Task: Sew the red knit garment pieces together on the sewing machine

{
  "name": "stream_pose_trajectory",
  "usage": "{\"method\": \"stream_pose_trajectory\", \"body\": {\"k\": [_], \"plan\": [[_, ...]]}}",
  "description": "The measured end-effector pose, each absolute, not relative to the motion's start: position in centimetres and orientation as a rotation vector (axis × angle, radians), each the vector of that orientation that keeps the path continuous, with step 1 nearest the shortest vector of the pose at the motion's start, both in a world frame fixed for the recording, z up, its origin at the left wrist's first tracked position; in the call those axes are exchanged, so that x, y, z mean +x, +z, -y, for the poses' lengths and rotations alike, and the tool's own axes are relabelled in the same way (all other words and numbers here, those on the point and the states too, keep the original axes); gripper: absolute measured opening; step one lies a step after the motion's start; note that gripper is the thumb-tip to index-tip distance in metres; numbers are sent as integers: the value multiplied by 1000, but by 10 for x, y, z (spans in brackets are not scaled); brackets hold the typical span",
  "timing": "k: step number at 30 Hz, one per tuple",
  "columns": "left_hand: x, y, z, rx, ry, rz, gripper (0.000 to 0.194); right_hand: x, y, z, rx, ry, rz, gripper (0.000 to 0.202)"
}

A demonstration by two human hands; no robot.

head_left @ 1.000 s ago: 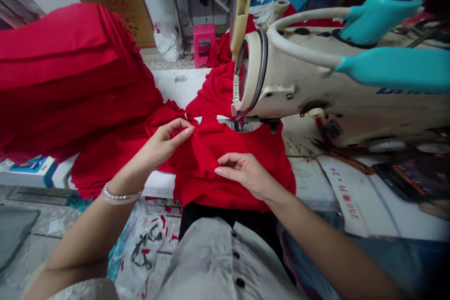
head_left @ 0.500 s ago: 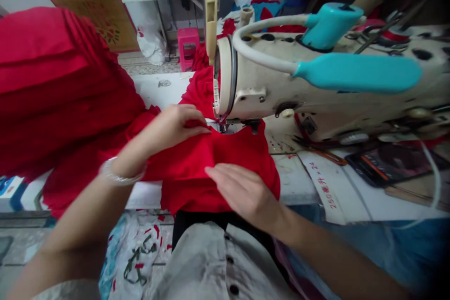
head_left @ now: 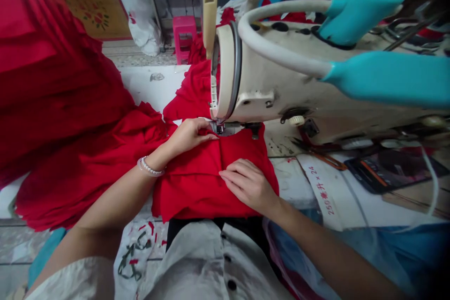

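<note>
Red cloth (head_left: 200,197) lies over the table's front edge, under the needle area of a cream sewing machine (head_left: 260,79). Close to the presser foot (head_left: 221,128), my left hand (head_left: 191,136) pinches the cloth's upper edge between thumb and fingers; a beaded bracelet is on that wrist. Nearer to me, my right hand (head_left: 248,183) pinches the cloth beside a fold, thumb and fingertips together. The cloth's far edge curves below the presser foot.
A tall pile of red cloth (head_left: 52,93) fills the left side. A turquoise lamp (head_left: 390,75) hangs over the machine arm. Orange-handled snips (head_left: 326,159) and a phone (head_left: 393,168) lie at the right. A pink stool (head_left: 183,37) stands behind.
My left hand has moved slightly right and down along the cloth edge, and my right hand slightly right. The camera view has shifted, so the lamp appears larger and farther right.
</note>
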State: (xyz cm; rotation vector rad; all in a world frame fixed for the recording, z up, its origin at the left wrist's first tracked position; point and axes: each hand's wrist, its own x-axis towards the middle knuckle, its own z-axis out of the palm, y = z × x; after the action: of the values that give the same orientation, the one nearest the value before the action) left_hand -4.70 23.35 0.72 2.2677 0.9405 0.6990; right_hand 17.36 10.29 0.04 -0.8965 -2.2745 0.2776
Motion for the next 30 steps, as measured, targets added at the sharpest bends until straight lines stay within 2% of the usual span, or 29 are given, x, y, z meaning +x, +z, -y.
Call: {"method": "stream_pose_trajectory", "body": {"k": [5, 8, 11, 14, 21, 25, 30], "plan": [[-44, 5, -231, 2432, 572, -1148, 22, 173, 1, -104, -926, 114, 2430, 24], [-44, 19, -209, 2546, 678, -1315, 27, 175, 0, -104, -941, 111, 2431, 23], [-49, 28, -171, 2555, 686, -1024, 19, 177, -1, -105, -937, 103, 2421, 22], [-57, 19, -138, 2519, 561, -752, 26, 177, -3, -105, -933, 153, 2404, 21], [-69, -2, -130, 2596, 433, -750, 32, 189, -3, -102, -1106, 324, 2336, 19], [-65, 5, -130, 2635, 391, -836, 32, 196, 2, -93, -1127, 261, 2379, 19], [-61, 8, -126, 2701, 396, -870, 31, 192, 4, -89, -1049, 140, 2414, 33]]}}
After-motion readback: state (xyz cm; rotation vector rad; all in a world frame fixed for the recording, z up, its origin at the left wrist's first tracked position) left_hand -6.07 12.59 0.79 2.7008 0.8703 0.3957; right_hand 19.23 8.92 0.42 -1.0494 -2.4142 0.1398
